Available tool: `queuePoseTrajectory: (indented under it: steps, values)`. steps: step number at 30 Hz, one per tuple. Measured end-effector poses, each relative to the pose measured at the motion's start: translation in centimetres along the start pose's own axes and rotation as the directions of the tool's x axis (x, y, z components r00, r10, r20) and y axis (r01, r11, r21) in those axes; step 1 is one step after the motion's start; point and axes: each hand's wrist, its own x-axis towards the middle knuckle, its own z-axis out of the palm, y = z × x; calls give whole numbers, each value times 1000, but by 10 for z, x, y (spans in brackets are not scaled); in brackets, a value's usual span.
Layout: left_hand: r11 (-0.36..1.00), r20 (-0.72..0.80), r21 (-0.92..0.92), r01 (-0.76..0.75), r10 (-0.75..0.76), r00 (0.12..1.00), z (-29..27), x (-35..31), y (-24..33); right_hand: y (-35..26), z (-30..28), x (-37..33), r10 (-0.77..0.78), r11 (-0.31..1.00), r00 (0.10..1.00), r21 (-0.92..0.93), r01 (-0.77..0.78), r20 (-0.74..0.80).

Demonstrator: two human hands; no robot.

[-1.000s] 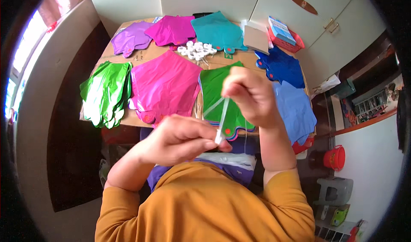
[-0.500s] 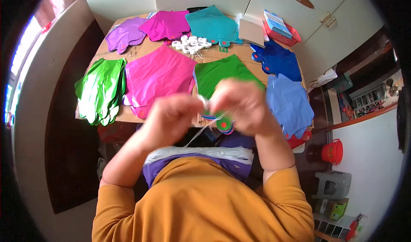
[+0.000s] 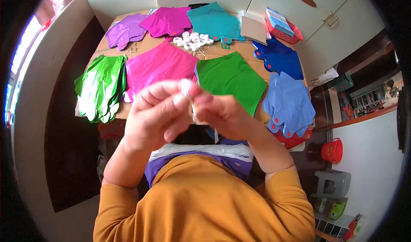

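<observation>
My left hand (image 3: 156,113) and my right hand (image 3: 222,111) are raised close to the camera with their fingertips meeting. Both pinch a thin white stick (image 3: 185,87), and only its end shows above my fingers. Behind the hands, flat foil balloons lie on the cardboard-covered table (image 3: 239,49): a green one (image 3: 231,77) and a pink one (image 3: 160,66) are nearest. A purple balloon with a white strip (image 3: 201,150) lies in my lap, below my hands.
A stack of green balloons (image 3: 100,88) hangs over the table's left edge. Purple (image 3: 126,28), magenta (image 3: 167,21) and teal (image 3: 214,21) balloons lie at the back, dark blue (image 3: 280,58) and light blue (image 3: 289,103) ones on the right. Small white rings (image 3: 192,40) are piled mid-table. A red bucket (image 3: 333,150) and a grey stool (image 3: 332,183) stand on the floor.
My right hand came down from holding the white stick upright. Both hands closed together and rose toward the camera, hiding most of the stick.
</observation>
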Motion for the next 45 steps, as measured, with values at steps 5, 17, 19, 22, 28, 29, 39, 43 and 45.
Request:
queuePoseTrajectory:
  steps: [5, 17, 19, 22, 28, 29, 39, 43, 45]
  values:
    - [669, 6, 741, -59, 80, 997, -6, -3, -25, -29, -24, 14, -73, 991, 964, -131, 40, -255]
    - [824, -143, 556, -111, 227, 963, -20, 11, -48, -25, -22, 24, -142, 953, 988, -279, 118, -68]
    - [820, -100, 572, -11, 83, 992, -15, 5, -46, -18, -31, 28, -52, 965, 991, -262, 19, -120]
    - [954, -149, 296, 42, 3, 989, -13, 4, -37, 15, -28, 23, 66, 997, 995, -31, -69, -71]
    - [997, -335, 74, 25, 2, 942, -24, 21, -42, 2, -5, 15, -147, 952, 988, -276, 131, -37]
    - [980, -267, 178, 85, -34, 963, -34, 14, -47, -4, -13, 21, -185, 921, 982, -356, 159, -40]
    - [999, -193, -34, -15, 8, 981, -28, 11, -44, 19, 5, 12, -144, 934, 974, -349, 76, -173]
    - [976, -239, 217, 19, 35, 970, -30, 5, -50, 6, -3, 16, -356, 712, 934, -650, 266, -8]
    - [943, -220, 325, 75, -2, 976, -30, 0, -47, 2, -9, 16, -356, 634, 931, -710, 307, 85]
